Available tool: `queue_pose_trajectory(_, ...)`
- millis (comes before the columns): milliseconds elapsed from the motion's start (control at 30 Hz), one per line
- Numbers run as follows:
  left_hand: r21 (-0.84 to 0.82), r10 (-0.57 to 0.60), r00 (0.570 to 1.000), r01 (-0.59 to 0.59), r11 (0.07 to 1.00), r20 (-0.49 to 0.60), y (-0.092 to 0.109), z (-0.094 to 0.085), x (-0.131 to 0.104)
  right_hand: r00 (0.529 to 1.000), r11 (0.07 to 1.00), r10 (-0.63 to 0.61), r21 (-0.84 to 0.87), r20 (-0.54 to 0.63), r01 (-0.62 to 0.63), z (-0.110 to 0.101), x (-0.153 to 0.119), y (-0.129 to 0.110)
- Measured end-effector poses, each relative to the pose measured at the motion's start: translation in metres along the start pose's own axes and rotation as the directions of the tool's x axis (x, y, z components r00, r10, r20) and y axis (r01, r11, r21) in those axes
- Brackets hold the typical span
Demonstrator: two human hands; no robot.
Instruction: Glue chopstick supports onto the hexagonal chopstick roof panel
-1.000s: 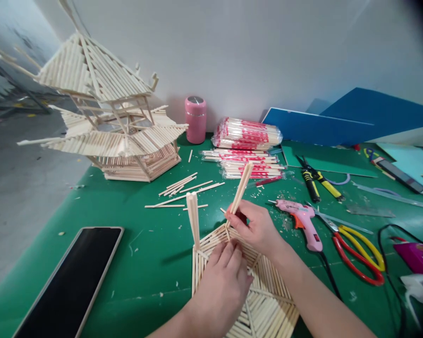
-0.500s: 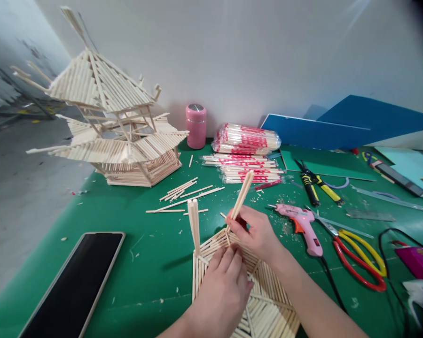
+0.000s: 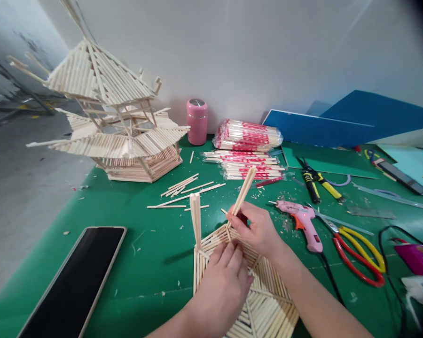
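My right hand [image 3: 255,230] pinches an upright bundle of wooden sticks [image 3: 245,190] near its lower end, at the far corner of a flat stick panel [image 3: 268,312]. Resting on that panel, my left hand [image 3: 225,281] has its fingers together and bent down near the bundle's foot; what its fingertips grip, if anything, is hidden. A second stick bundle [image 3: 195,218] stands upright at the panel's left corner, untouched. Between the panel and the wrapped packs lie several loose sticks [image 3: 179,185].
Back left stands a stick pagoda model [image 3: 105,141]. A pink cup [image 3: 197,122] and wrapped stick packs [image 3: 246,138] are behind. On the right lie a glue gun [image 3: 301,220], red-and-yellow pliers [image 3: 359,253] and yellow-black pliers [image 3: 319,180]. A phone [image 3: 75,281] lies left.
The view has shifted slightly, so most things appear a little higher. Both hands keep nearly the same pose, and the bundle stays in my right hand.
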State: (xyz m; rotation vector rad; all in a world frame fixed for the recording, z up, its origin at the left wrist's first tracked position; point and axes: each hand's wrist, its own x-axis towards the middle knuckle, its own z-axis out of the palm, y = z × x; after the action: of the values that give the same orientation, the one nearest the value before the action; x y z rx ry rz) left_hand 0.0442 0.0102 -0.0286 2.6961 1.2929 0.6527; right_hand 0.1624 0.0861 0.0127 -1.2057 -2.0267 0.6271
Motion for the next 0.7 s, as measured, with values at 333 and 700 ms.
queue_pose_trajectory(333,-0.005,0.005,1.0,-0.005,1.0,0.008,0.0001,-0.0013,0.0004,1.0,1.0,-0.003,-0.006,-0.007,0.003,0.0005,-0.0005,0.0007)
queue_pose_trajectory(700,-0.008,0.011,1.0,-0.011,1.0,0.023,0.0002,-0.0018,0.0009,1.0,1.0,-0.004,-0.008,-0.02,0.004,0.0014,-0.001,0.0013)
